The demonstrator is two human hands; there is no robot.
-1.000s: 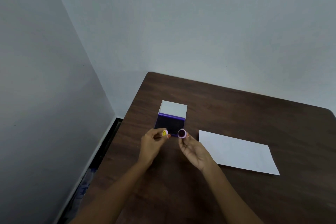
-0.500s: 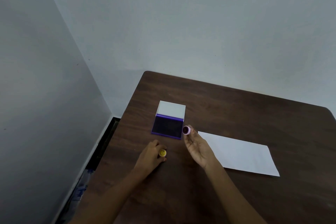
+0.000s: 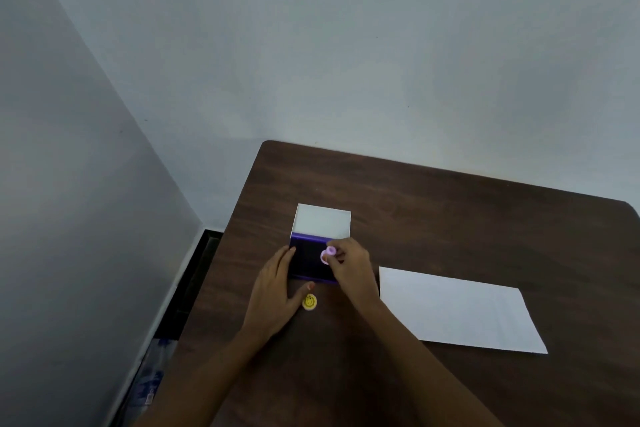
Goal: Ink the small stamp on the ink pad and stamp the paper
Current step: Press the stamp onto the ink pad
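Observation:
The purple ink pad [image 3: 308, 262] lies open on the dark wooden table [image 3: 450, 225], its white lid [image 3: 322, 221] folded back behind it. My right hand [image 3: 349, 265] pinches the small pink stamp [image 3: 327, 255] and holds it face down on the dark ink surface. My left hand [image 3: 273, 291] rests flat at the pad's left and front edge, fingers apart, touching the case. The yellow stamp cap [image 3: 309, 302] lies on the table just in front of the pad, by my left thumb. White paper [image 3: 457, 308] lies to the right.
A pale wall runs behind and to the left of the table. Past the table's left edge is a dark gap with the floor and a bluish bag [image 3: 152, 378] below.
My left hand put the yellow cap down and moved up to the pad's edge. My right hand carried the pink stamp left and turned it down onto the ink.

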